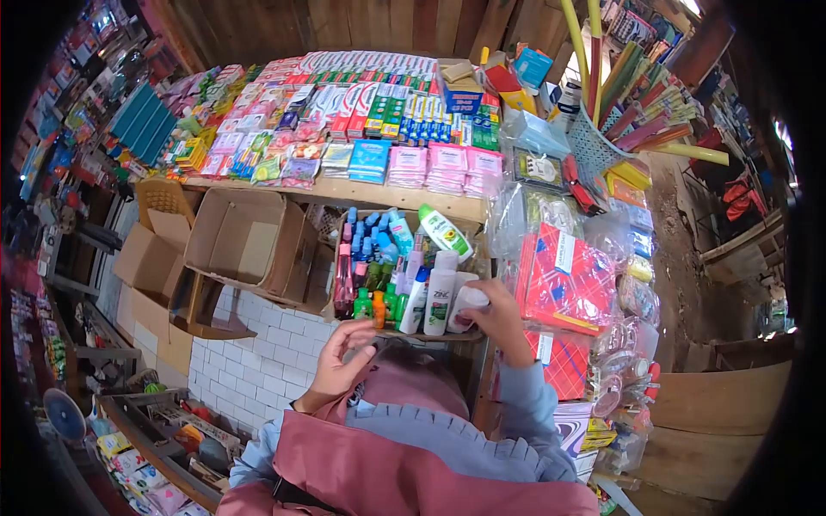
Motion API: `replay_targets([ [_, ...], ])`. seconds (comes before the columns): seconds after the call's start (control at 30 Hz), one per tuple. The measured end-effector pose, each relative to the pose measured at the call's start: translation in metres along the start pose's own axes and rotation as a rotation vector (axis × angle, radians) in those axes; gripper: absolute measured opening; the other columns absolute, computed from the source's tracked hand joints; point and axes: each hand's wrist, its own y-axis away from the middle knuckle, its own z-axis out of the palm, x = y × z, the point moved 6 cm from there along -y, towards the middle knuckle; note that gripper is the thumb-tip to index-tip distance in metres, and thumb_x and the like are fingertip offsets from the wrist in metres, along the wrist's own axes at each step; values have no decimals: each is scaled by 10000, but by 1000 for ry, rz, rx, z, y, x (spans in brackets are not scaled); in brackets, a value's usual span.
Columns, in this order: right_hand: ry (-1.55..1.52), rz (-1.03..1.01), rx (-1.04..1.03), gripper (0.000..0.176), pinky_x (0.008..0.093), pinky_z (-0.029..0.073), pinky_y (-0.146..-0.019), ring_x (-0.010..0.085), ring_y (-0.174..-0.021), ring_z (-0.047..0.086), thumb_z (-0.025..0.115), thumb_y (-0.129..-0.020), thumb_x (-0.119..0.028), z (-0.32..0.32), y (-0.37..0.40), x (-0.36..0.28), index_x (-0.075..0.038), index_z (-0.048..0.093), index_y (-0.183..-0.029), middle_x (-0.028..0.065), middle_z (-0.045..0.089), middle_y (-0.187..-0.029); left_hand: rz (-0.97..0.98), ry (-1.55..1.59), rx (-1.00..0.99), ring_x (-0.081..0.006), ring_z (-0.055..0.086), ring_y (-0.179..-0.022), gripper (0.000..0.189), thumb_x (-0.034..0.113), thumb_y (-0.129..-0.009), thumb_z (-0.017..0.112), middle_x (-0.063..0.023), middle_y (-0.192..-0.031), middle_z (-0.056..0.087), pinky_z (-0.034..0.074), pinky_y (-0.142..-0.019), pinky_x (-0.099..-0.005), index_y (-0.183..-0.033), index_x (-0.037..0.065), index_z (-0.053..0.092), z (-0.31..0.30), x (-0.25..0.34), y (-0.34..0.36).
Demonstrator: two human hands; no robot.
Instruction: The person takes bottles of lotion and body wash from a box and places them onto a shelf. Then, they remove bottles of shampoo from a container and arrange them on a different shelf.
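Observation:
My right hand (499, 316) grips a white bottle (468, 301) at the right end of a box (489, 271) packed with bottles. Just left of it stands a white bottle marked ZINC (440, 297), beside a slimmer white bottle with a blue cap (416, 303). A green-capped white bottle (446, 234) leans at the back. Small orange (379, 310) and green bottles (362, 305) are at the front, nearest my left hand (338, 363). That hand hovers before the box with its fingers loosely curved and apart, holding nothing.
Two cardboard boxes (245, 234) (155, 275) are on the left. Behind, a wooden shelf (344, 191) bears rows of toothpaste boxes (353, 107) and sachets. Red plaid boxes (564, 275) are stacked at right, below a basket (594, 150) of rolls.

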Motion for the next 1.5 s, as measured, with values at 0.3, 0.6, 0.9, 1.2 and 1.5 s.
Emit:
replay_targets([
  [0.3,-861,-24,-319,449,277,457,-893,134,-1059,560,704,-817,-68,33,-20,-52,-25,557,-1239,51,578,-1153,-352,164,-360,-131,570,-1034,568,115,-870,663,-61,-1134,587,462,-852,-268,-1363,44,391,53,-15,-19],
  [0.6,491,-101,-153,777,438,433,-926,375,-1145,469,765,-687,-240,100,-19,54,-115,411,-1367,158,458,-1293,-222,292,-7,-92,569,-964,439,91,-899,613,-48,-1122,600,452,-843,-258,-1296,23,438,-16,-19,17],
  [0.9,313,42,-473,504,411,487,-663,326,-759,632,826,-635,-217,104,-56,56,-91,582,-1057,139,630,-829,-162,327,251,-195,623,-991,492,101,-899,605,-144,-1166,601,505,-849,-326,-1332,35,382,-63,-41,53],
  [1.2,-69,-204,-694,411,281,490,-764,145,-872,632,792,-739,-177,134,-100,-110,-55,609,-1086,65,675,-937,-138,538,373,-191,637,-966,466,172,-893,623,-147,-1173,613,510,-827,-321,-1301,28,450,-116,-30,84],
  [1.5,-675,-220,-1090,431,230,460,-763,79,-875,578,729,-779,-63,363,-49,-313,-46,583,-1184,-6,637,-935,-5,717,390,-241,581,-1119,802,307,-774,738,-164,-1265,556,482,-946,-389,-1391,-17,341,-249,-60,190],
])
